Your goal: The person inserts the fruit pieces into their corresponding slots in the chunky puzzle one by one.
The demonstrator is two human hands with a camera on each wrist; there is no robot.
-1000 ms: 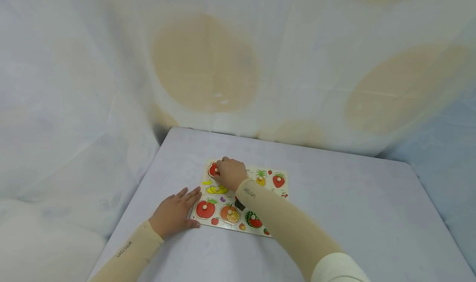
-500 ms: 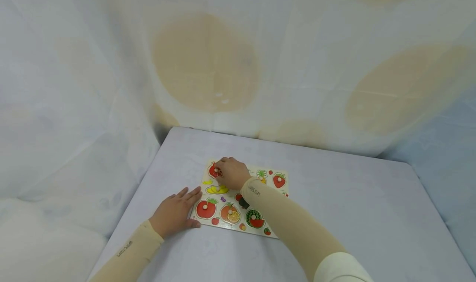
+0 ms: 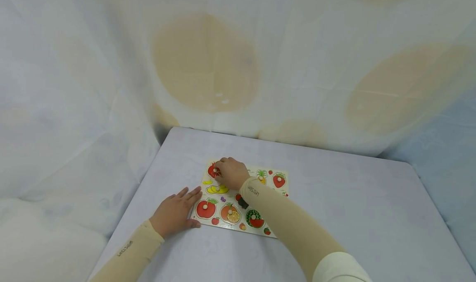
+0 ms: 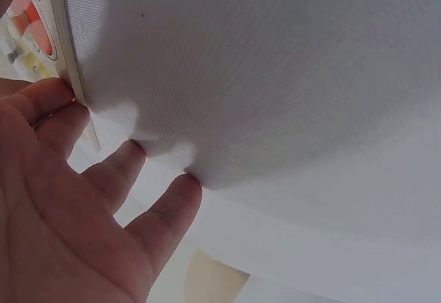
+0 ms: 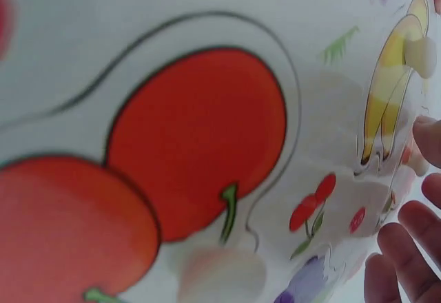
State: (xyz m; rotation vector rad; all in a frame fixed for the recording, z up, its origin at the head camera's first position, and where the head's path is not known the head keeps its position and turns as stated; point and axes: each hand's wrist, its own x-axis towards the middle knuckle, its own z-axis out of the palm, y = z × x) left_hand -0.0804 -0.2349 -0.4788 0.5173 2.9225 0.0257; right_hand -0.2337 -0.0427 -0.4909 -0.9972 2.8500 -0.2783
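A wooden knob puzzle board (image 3: 231, 196) printed with fruit lies on the table. My right hand (image 3: 233, 173) reaches over its far left corner, where thumb and fingertips pinch the small knob of the red pomegranate piece (image 3: 213, 173). In the right wrist view the curled fingers (image 5: 406, 241) sit at the right edge, and the pomegranate is mostly hidden. My left hand (image 3: 174, 213) lies spread on the table, its fingers straight, with fingertips against the board's left edge. The left wrist view shows two fingertips touching that edge (image 4: 71, 62) and the others on the cloth.
Banana (image 3: 224, 189), apple (image 3: 211, 211), orange (image 3: 225, 209), watermelon (image 3: 257, 223) and strawberry (image 3: 276, 183) pieces sit in the board. The right forearm covers its middle and right. White table (image 3: 353, 207) surrounds the board; draped cloth (image 3: 305, 79) stands behind.
My right hand has shifted slightly right since a second ago, showing more of the pomegranate, then held nearly still. The left hand stays in place.
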